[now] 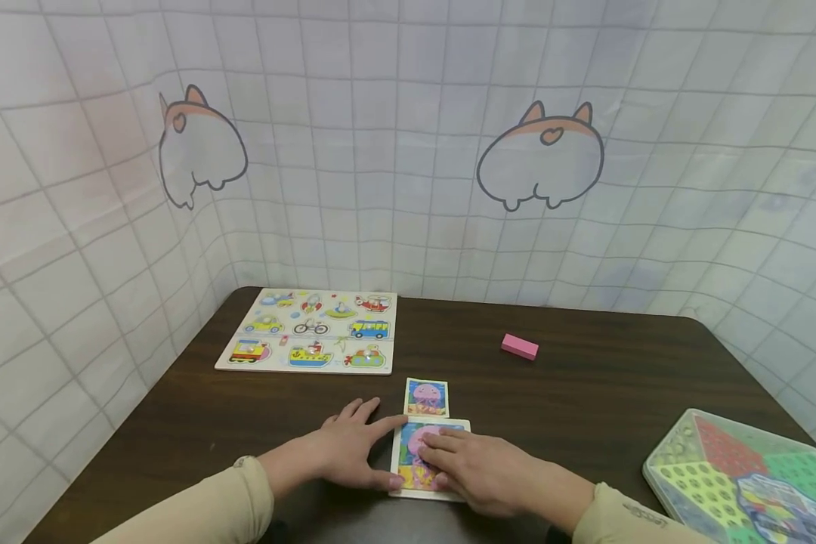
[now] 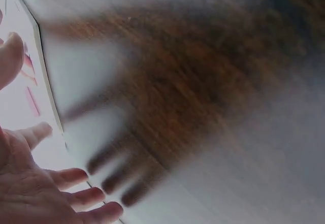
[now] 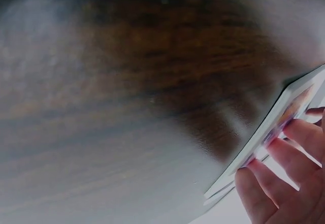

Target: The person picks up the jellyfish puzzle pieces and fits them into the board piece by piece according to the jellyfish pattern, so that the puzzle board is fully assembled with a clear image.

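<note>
A small jigsaw-like picture board with a pink jellyfish on blue lies flat near the table's front edge. Just beyond its far edge is a smaller matching jellyfish card. My left hand is at the board's left side with fingers spread, index finger and thumb touching that edge. Across the picture rests my right hand, its extended fingers covering part of the jellyfish. In the right wrist view, the fingertips meet the face of the pale-rimmed board. The left wrist view shows the left hand low beside the board.
A white vehicle peg puzzle lies at the back left of the dark table. Behind the cards to the right is a pink block. A clear-lidded Chinese checkers box sits at the right edge. A tiled curtain hangs behind.
</note>
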`<action>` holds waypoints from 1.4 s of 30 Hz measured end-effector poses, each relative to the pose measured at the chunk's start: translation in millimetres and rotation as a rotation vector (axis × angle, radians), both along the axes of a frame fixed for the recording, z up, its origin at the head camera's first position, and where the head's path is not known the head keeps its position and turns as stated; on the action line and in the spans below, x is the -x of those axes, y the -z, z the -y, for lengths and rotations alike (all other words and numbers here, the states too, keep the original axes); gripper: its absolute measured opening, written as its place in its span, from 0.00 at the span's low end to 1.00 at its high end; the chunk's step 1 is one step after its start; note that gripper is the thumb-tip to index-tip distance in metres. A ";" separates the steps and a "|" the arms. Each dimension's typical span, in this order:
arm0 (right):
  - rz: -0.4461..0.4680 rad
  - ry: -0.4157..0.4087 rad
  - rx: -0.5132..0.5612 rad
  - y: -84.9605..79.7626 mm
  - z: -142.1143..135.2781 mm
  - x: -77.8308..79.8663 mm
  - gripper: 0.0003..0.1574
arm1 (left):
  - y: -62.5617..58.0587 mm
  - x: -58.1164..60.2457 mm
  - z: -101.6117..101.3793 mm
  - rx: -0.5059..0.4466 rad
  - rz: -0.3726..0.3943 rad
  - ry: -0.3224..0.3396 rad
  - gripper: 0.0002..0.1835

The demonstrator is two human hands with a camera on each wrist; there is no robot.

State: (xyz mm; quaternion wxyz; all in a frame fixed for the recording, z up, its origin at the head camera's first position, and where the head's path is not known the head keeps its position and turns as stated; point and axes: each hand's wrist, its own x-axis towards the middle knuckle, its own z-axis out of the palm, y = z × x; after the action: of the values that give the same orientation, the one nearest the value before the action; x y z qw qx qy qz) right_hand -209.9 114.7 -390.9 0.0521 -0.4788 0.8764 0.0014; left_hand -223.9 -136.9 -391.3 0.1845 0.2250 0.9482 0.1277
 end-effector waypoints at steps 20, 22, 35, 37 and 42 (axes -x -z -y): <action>0.180 0.049 0.074 7.2 -13.8 -4.2 0.33 | 2.8 -20.6 -14.8 0.160 -0.255 0.380 0.44; 0.197 0.086 0.099 6.8 -21.8 -4.9 0.32 | 0.8 -19.6 -16.9 0.181 -0.257 0.390 0.44; 0.069 0.045 0.063 6.3 -42.0 -5.0 0.28 | -8.9 -14.8 -19.1 0.141 -0.186 0.346 0.40; 0.037 0.023 0.060 4.8 -41.3 -4.6 0.27 | -9.4 -15.3 -19.2 0.141 -0.199 0.347 0.39; -0.047 -0.017 0.025 0.0 -35.7 -5.2 0.26 | -8.4 -17.6 -21.0 0.180 -0.244 0.368 0.37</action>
State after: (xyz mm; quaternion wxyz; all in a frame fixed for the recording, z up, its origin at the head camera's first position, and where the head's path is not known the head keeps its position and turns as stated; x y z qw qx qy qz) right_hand -204.7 150.4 -391.0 0.0255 -0.4867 0.8732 0.0018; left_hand -206.3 -115.8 -382.8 0.1082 0.3904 0.9140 -0.0211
